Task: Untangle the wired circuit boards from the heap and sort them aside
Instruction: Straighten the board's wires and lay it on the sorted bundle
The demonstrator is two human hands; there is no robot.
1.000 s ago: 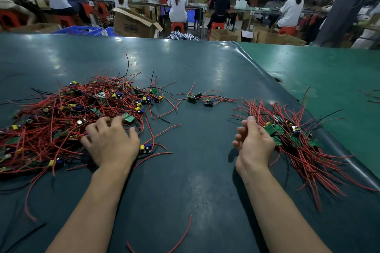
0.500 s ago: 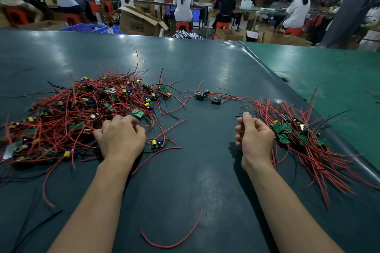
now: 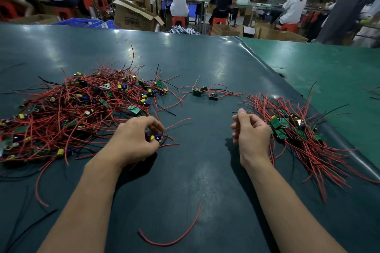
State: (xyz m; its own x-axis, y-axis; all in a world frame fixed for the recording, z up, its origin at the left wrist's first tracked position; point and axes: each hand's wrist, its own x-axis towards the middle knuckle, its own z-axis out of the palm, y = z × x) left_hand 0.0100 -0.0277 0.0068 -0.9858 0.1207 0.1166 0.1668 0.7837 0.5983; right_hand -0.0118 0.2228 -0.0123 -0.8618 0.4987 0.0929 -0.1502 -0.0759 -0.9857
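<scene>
A tangled heap (image 3: 72, 113) of small green circuit boards with red and black wires lies on the left of the dark table. My left hand (image 3: 133, 139) sits at the heap's right edge, its fingers curled round a small board (image 3: 155, 137) with a yellow and a blue capacitor. A sorted pile (image 3: 298, 133) of wired boards fans out on the right. My right hand (image 3: 249, 131) hovers just left of that pile, fingers loosely curled, holding nothing that I can see. Two loose boards (image 3: 203, 92) lie between the piles, farther back.
A loose red wire (image 3: 176, 236) lies on the table near me, between my forearms. The dark mat (image 3: 205, 170) ends at a raised seam on the right, beside a green table (image 3: 329, 72). Behind the table, several people sit at workbenches among cardboard boxes (image 3: 133, 16).
My left hand slid right off the heap's edge and closed its fingers on the small capacitor board. My right hand stayed beside the sorted pile, still loosely curled.
</scene>
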